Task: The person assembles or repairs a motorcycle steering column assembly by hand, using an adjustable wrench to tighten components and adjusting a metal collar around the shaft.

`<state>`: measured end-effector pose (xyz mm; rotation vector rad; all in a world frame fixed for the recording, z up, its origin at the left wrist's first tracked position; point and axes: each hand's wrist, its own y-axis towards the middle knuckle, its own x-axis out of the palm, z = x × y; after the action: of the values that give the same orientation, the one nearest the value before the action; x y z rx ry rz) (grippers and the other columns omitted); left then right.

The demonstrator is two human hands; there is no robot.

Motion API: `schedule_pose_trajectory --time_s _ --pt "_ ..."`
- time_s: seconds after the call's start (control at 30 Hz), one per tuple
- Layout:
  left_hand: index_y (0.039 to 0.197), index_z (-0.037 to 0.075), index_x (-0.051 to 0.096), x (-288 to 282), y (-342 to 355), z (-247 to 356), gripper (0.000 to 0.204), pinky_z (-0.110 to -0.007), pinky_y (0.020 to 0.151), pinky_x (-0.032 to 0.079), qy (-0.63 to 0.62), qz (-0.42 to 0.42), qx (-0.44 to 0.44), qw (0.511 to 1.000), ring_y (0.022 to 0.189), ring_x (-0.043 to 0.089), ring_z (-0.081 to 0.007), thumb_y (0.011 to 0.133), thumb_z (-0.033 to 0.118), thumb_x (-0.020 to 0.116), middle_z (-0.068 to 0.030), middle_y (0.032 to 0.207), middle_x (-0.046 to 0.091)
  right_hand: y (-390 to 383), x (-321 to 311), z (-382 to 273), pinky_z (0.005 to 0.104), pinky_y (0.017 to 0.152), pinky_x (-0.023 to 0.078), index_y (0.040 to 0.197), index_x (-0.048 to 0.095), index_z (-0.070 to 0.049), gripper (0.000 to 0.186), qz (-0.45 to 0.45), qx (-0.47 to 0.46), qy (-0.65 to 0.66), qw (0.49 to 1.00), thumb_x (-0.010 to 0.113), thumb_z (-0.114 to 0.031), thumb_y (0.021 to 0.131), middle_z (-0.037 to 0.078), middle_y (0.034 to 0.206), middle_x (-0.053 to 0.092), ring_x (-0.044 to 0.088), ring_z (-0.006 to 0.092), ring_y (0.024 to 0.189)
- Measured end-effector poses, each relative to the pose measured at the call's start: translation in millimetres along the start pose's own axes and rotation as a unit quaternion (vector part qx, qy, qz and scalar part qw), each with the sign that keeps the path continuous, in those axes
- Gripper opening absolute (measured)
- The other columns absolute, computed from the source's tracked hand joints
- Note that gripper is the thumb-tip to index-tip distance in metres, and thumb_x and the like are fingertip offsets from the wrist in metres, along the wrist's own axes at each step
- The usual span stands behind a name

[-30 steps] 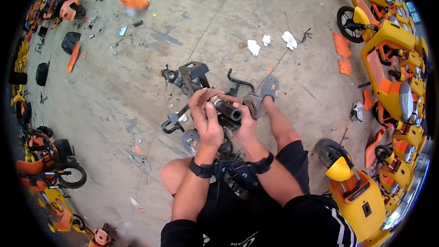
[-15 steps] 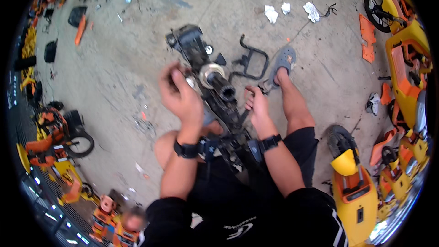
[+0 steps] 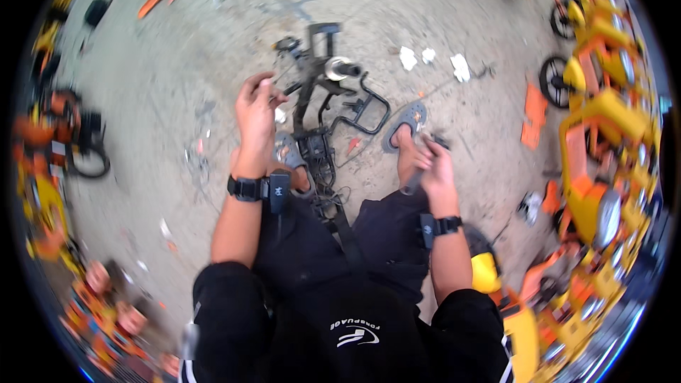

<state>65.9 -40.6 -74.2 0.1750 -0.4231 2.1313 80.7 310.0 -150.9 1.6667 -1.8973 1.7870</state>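
A black metal vehicle frame (image 3: 306,96) lies on the floor between my feet, with a pale ring and a dark splined tube (image 3: 347,69) sticking out near its far end. My left hand (image 3: 257,115) is raised to the left of it, fingers bent together. A short dark rod-like piece shows at these fingertips; whether it is held or belongs to the frame behind is unclear. My right hand (image 3: 438,170), above my right shin, is closed round a dark hand tool (image 3: 413,181). One end of the tool shows below the fingers and a blurred dark end above them.
A bent black tubular bracket (image 3: 383,110) adjoins the frame on the right. Crumpled white papers (image 3: 408,58) and an orange panel (image 3: 533,115) lie farther right. Yellow scooters (image 3: 603,149) line the right side. Orange scooter parts (image 3: 50,124) and people in orange (image 3: 99,312) are at the left.
My view has shifted, and the frame now appears lower and farther from my hands. My right hand has moved right, away from the frame, with the dark tool. My left hand stays raised beside it.
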Motion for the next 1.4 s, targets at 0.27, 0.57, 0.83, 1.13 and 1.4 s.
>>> schedule_pose_trajectory --time_s 0.27,0.57,0.83,1.13,1.4 --pt "0.099 -0.002 0.062 -233 -119 102 0.024 -0.029 0.056 0.045 0.304 0.042 -0.007 0.952 0.059 0.054 -0.0122 0.091 0.02 0.056 -0.0054 0.067 0.057 -160 -149 -52 0.0241 0.032 0.021 0.057 0.03 -0.021 0.043 0.272 0.009 -0.428 0.862 0.041 -0.039 0.094 -0.006 0.045 0.028 0.026 0.0086 0.034" --pt "0.08 0.001 0.065 -396 -454 -27 0.024 -0.037 0.054 0.045 0.496 0.313 -0.194 0.786 0.057 0.057 -0.0296 0.077 0.024 0.067 -0.0169 0.062 0.058 -186 -230 -44 0.0281 0.035 0.03 0.067 0.048 -0.013 0.033 0.265 0.19 -0.734 0.596 0.045 -0.036 0.091 -0.001 0.048 0.04 0.038 0.0139 0.037" --pt "0.077 0.0 0.067 -371 -623 -188 0.022 -0.038 0.061 0.049 0.358 0.39 -0.369 0.764 0.065 0.063 -0.0295 0.078 0.022 0.064 -0.0177 0.067 0.063 -124 -168 -66 0.0294 0.037 0.033 0.077 0.055 -0.009 0.02 0.231 0.145 -0.796 0.541 0.051 -0.026 0.087 0.001 0.052 0.043 0.041 0.0152 0.039" --pt "0.091 -0.006 0.062 -398 -574 -134 0.029 -0.03 0.052 0.048 0.194 0.559 -0.197 0.781 0.054 0.06 -0.0192 0.073 -0.004 0.039 -0.0142 0.066 0.063 -78 -149 -107 0.0307 0.039 0.035 0.087 0.063 -0.005 0.013 0.238 0.092 -0.801 0.541 0.057 -0.016 0.084 0.003 0.056 0.046 0.044 0.0166 0.041" --pt "0.09 -0.006 0.062 -416 -511 -115 0.021 -0.03 0.056 0.049 0.264 0.519 -0.123 0.804 0.063 0.063 -0.0195 0.073 -0.002 0.05 -0.0145 0.07 0.065 -119 -142 -51 0.0323 0.04 0.035 0.077 0.059 -0.005 0.015 0.17 0.108 -0.795 0.572 0.055 -0.018 0.083 0.004 0.055 0.046 0.044 0.0177 0.042"
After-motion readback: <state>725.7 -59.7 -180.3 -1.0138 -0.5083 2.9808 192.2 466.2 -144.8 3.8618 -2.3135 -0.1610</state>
